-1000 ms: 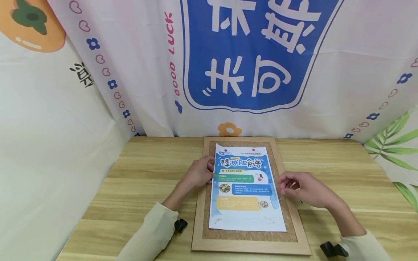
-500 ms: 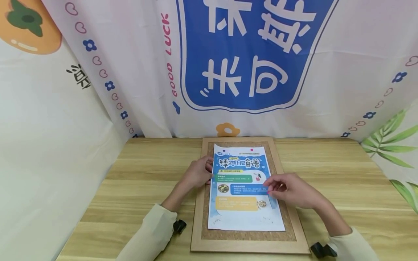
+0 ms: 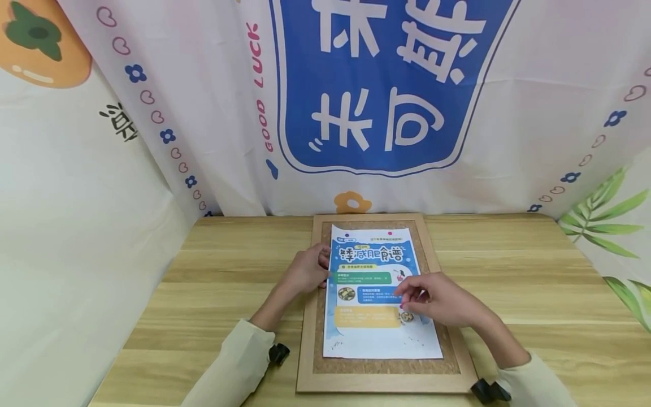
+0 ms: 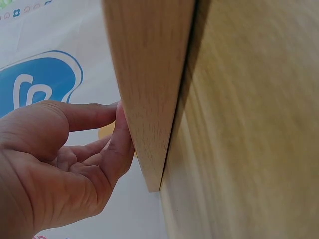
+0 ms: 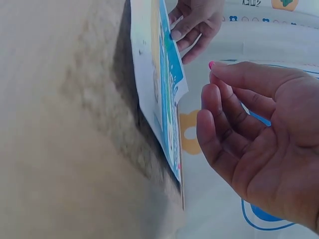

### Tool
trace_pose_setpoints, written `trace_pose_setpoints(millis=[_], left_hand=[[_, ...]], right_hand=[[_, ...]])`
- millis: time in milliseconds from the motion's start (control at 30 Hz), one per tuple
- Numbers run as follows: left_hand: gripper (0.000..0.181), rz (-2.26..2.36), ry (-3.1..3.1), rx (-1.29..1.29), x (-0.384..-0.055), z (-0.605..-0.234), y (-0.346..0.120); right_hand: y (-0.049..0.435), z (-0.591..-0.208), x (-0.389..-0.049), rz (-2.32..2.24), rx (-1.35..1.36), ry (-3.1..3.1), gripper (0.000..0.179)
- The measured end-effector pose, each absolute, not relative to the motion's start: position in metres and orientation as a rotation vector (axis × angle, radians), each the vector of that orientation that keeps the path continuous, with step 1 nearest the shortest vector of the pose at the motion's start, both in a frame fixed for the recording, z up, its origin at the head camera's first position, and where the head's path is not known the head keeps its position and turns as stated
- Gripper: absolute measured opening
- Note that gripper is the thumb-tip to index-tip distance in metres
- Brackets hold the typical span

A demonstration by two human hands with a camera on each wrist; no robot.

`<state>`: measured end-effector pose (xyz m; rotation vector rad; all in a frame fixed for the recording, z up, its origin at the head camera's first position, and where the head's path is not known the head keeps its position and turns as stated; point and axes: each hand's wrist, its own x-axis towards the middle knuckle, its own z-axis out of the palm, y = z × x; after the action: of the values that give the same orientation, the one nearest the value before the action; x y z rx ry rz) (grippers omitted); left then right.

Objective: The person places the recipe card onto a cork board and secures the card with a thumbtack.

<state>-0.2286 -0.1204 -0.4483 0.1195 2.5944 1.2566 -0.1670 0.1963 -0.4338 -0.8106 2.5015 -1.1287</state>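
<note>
So, pink pin [image 5: 211,65] in right grip [image 3: 439,298].

High head view facing forward-down, wrist views up close, all sharing the corkboard [image 3: 386,384]

A cloth-screened tabletop corner, though whether home, office or studio cannot be told. A pale wood-grained table [image 3: 519,254] lies beneath the person's fingers [image 3: 414,281], and a white, brightly printed fabric curtain [image 3: 376,85] hangs beyond them.
</note>
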Motion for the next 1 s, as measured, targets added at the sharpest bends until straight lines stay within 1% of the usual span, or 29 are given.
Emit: trace_pose_setpoints(millis=[600, 800, 1000], left_hand=[[0.051, 1.275, 2.603, 0.165, -0.229, -0.449, -0.122], [0.052, 1.266, 2.6, 0.175, -0.228, -0.449, -0.122], [0.051, 1.268, 2.604, 0.178, -0.23, -0.45, -0.123]], right_hand=[[0.161, -0.431, -0.159, -1.156, -0.863, 2.422, 0.015], [0.151, -0.431, -0.157, -1.188, -0.863, 2.382, 0.017], [0.134, -0.435, -0.154, -1.214, -0.904, 2.354, 0.013]])
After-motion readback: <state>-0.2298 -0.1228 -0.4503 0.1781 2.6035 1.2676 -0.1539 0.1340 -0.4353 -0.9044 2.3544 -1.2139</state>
